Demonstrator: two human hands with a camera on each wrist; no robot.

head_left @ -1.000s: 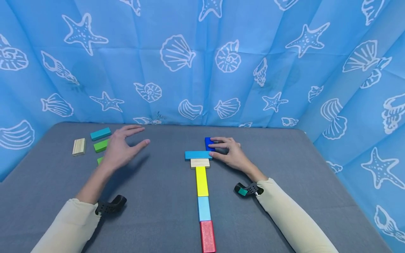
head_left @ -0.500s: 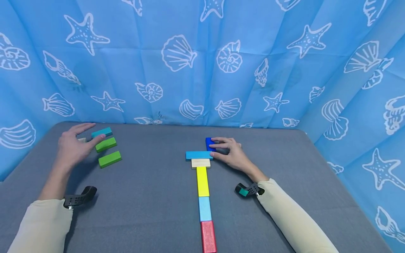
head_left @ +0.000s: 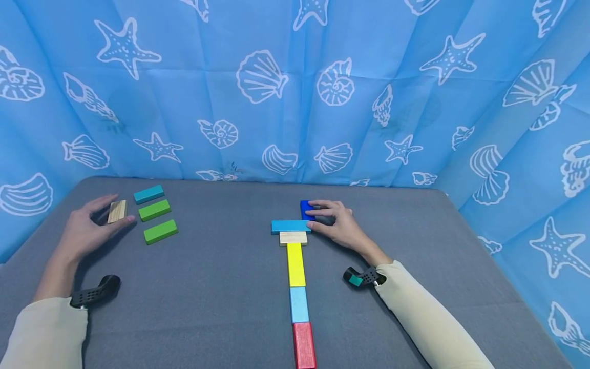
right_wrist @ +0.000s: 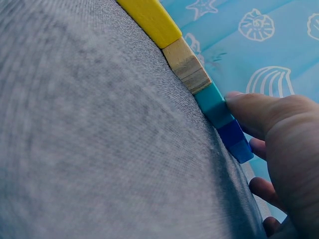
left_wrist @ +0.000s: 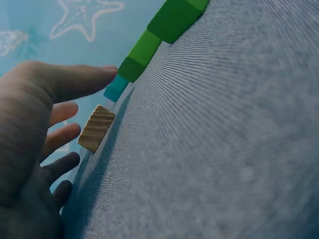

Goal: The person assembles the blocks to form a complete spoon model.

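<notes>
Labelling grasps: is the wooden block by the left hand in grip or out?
Out: the left wrist view shows a gap between left thumb and wooden block.

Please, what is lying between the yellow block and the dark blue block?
A plain wooden block, then a crosswise lighter blue block; both the head and right wrist views show this.

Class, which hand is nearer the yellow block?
Right. The right hand is beyond the yellow block, to its right, by the dark blue block; the left hand is far to its left, around a wooden block.
</notes>
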